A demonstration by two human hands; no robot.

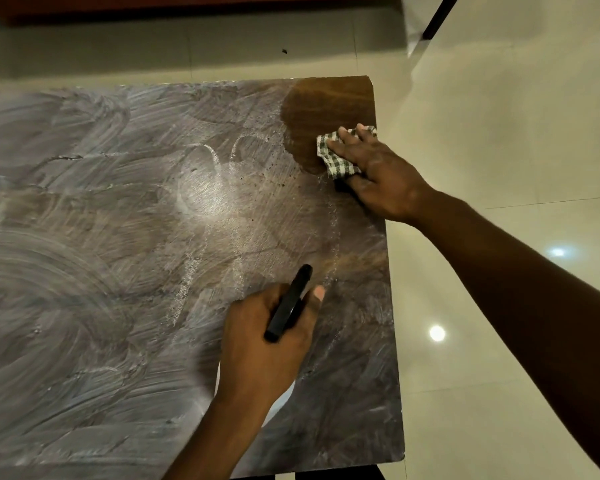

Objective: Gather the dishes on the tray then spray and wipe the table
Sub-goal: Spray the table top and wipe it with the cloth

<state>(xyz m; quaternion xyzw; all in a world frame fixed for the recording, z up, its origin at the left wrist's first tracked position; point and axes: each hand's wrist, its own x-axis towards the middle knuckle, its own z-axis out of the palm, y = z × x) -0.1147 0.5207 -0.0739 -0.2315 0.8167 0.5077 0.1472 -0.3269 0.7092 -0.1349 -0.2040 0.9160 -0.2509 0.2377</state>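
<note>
Right hand point(378, 171) presses the checked cloth point(333, 157) with flat, spread fingers at the table's point(118, 237) far right corner, while the left hand point(267, 344), nearer, curls round the spray bottle point(288, 306), its black head's long axis pointing far and slightly right.

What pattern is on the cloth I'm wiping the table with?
The cloth is green-and-white checked, seen clearly in the head view.

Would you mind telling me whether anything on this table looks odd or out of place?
A whitish, streaky film covers nearly the whole table, with dark specks near the middle. Only the far right corner, beside the checked cloth under the right hand, shows clean brown wood.
</note>
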